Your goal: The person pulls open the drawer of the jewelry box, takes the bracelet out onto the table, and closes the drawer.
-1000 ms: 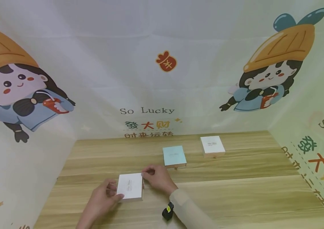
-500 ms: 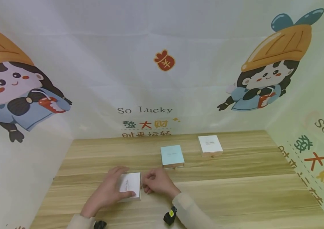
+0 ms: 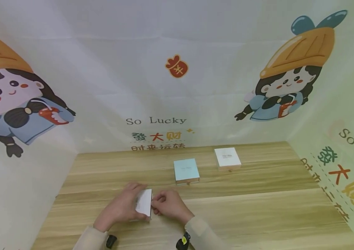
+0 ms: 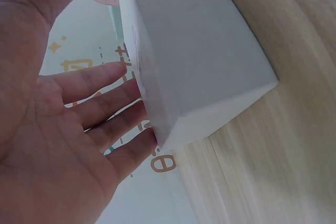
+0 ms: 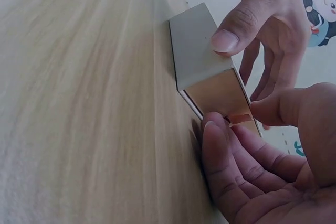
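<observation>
White box [image 3: 145,205]: lies print side up on the worktop [image 3: 242,215], lower left of centre in the head view, between the hands.
Left hand [image 3: 123,205]: grips the white box across its width; thumb [image 5: 231,36] on one long wall, other fingers reaching across the printed face toward the far edge.
Right hand [image 3: 170,205]: fingertips curled together at the pull tab [image 5: 241,118], apparently pinching it; firmness of grip cannot be told.
Drawer pull: the step in hand is judged to be sliding the copper-coloured drawer [image 5: 216,94] out by its tab. Draw straight along the box's length, slowly, without twisting.
Box hold: brace the outer cover against the pull; squeeze lightly, since thin walls could bow and bind the drawer.
Finger clearance: move the right index fingertip off the cover's edge before pulling.
Right wrist view: shows the drawer end and tab, which the right hand and viewing angle hide in the head view.
Left wrist view: shows the blank long wall and plain end, plus the spread left fingers.
Head view: shows the blue box [image 3: 186,170] at centre and another box [image 3: 227,157], white-topped, right of it.
</observation>
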A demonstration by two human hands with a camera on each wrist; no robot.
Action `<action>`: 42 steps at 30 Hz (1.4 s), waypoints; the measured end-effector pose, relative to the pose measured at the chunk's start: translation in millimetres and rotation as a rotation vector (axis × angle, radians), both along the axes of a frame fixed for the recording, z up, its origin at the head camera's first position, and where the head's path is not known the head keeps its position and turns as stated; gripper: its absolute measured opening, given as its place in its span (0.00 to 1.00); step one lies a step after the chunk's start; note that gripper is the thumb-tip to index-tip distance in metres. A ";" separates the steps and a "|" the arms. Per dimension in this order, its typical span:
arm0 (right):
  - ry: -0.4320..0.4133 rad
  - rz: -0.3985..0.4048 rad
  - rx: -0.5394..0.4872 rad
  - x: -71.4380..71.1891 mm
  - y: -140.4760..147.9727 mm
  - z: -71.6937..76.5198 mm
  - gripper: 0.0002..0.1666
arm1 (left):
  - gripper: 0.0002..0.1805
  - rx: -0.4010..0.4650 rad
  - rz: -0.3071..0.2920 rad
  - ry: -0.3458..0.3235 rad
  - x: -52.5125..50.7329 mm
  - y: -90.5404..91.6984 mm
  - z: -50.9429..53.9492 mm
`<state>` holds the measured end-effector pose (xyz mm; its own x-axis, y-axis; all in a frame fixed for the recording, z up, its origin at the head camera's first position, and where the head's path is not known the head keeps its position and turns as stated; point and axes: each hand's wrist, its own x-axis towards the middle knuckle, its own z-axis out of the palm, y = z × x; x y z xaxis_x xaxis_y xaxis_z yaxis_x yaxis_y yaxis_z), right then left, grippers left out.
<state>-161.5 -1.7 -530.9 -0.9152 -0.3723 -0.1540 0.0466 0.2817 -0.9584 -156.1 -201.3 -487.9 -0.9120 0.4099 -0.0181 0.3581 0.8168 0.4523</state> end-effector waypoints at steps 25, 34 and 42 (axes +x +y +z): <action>0.121 -0.092 0.101 2.8 -6.5 -8.1 0.06 | 0.51 -0.031 0.001 -0.004 -1.2 5.4 0.9; 0.144 -0.080 0.105 3.5 -7.8 -7.1 0.06 | 0.51 -0.015 0.030 -0.022 -0.8 4.1 2.1; 0.175 -0.066 0.117 3.1 -8.0 -6.0 0.06 | 0.51 -0.006 0.044 -0.037 -2.9 1.9 -1.8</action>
<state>-158.4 -9.7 -537.0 -0.9535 -0.3000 -0.0294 -0.0957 0.3938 -0.9142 -159.0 -199.5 -489.7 -0.9277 0.3693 -0.0547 0.3050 0.8341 0.4596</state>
